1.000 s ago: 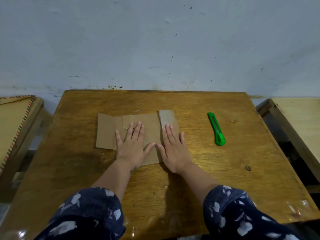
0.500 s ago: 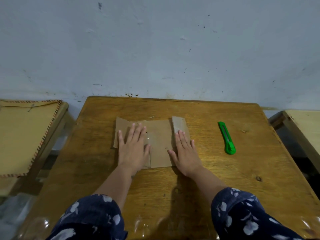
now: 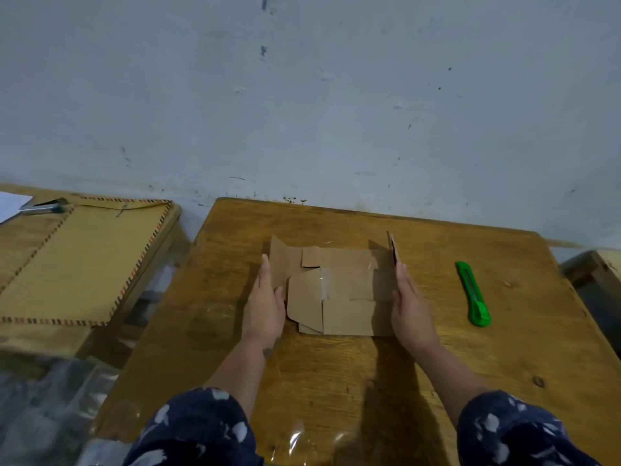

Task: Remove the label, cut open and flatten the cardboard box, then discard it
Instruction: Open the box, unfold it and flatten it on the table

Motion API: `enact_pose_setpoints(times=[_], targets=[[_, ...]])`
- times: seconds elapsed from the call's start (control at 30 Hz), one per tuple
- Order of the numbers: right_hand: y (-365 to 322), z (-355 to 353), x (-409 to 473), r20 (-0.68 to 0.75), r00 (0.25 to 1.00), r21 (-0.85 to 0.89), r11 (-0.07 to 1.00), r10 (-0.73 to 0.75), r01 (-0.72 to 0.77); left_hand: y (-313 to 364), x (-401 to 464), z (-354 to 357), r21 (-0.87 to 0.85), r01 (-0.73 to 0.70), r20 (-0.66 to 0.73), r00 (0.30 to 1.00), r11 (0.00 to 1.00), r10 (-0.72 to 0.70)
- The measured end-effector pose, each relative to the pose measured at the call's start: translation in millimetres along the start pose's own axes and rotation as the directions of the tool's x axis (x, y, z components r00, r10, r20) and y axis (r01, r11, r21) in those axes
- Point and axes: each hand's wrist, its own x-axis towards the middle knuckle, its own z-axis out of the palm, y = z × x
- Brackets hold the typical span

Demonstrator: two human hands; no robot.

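Observation:
The flattened brown cardboard box [image 3: 339,290] lies on the wooden table [image 3: 369,364], with overlapping flaps and a strip of clear tape across it. My left hand [image 3: 263,304] stands on edge against the cardboard's left side, fingers straight. My right hand [image 3: 410,304] stands on edge against the right side, fingers straight, and the right flap stands upright beyond its fingertips. A green utility knife [image 3: 473,294] lies on the table to the right of my right hand, apart from it.
A second table [image 3: 77,264] to the left carries a large brown envelope with a striped border, a white sheet and a dark tool at its far corner. Another wooden surface [image 3: 598,274] shows at the right edge. A pale wall rises behind.
Both hands have lifted off the top of the cardboard and moved apart to its left and right edges. The right flap now stands up. The camera has tilted up and swung left.

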Motion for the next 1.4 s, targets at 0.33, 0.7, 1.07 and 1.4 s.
enact_pose_setpoints(times=[0.33, 0.7, 1.07, 1.4], targets=[[-1, 0, 1, -0.014, 1.000, 0.048, 0.999, 0.017, -0.016, -9, 8, 11, -0.447, 0.084, 0.015, 0.996, 0.891, -0.087], [-5, -2, 0, -0.013, 0.999, 0.083, 0.996, 0.030, -0.029, 6, 3, 13, -0.498, 0.048, -0.010, 0.998, 0.866, -0.061], [-3, -3, -3, 0.009, 1.000, 0.127, 0.992, 0.026, -0.027, 27, -6, 26, -0.495, 0.127, 0.008, 0.990, 0.859, -0.142], [-4, -2, -3, 0.021, 1.000, 0.150, 0.988, 0.023, -0.026, 41, -14, 41, -0.471, 0.024, -0.032, 0.998, 0.882, -0.045]])
